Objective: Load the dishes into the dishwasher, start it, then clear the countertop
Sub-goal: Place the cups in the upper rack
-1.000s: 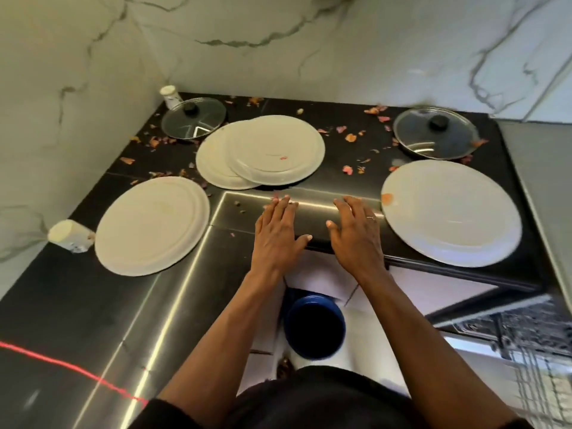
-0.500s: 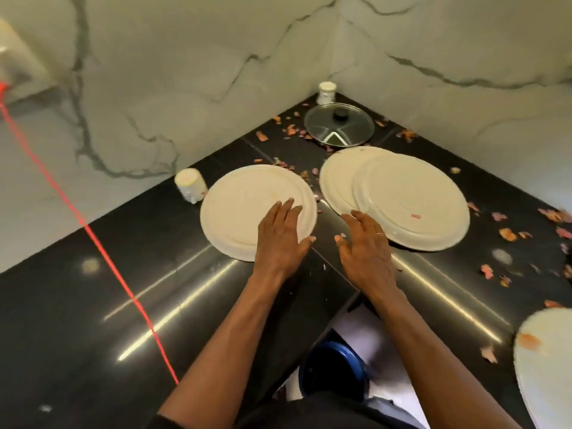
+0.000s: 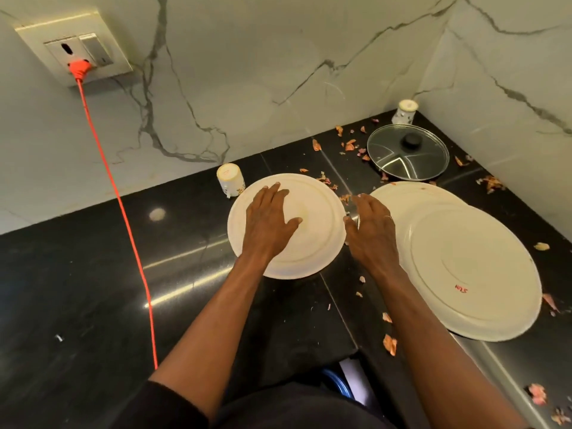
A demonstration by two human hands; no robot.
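- Left hand (image 3: 269,222): the fingers are straight and spread over the middle of the near plate (image 3: 318,246), grasping nothing. I judge that I place it so to steady the plate before the lift.
- Right hand (image 3: 371,233): it is unclenched and empty, with the thumb just beside the plate's right rim. I judge that it stands ready to slip under the edge, since the plate lies flat on the countertop (image 3: 77,289).
- Position of the task's thing: the near plate lies between a tipped cup (image 3: 230,181) and two overlapping plates, front (image 3: 473,274) and rear (image 3: 411,199). No dishwasher is in view.
- Surroundings: a glass lid (image 3: 408,153) and a small pot (image 3: 404,112) stand in the corner. An orange cable (image 3: 123,212) runs from the wall socket (image 3: 74,44) across the counter, well left of my hands.
- Obstructions: the cup lies just beside the plate's far rim, and I cannot tell whether they touch. Peel scraps (image 3: 390,343) litter the counter, and the rear plate's edge crowds my right hand.
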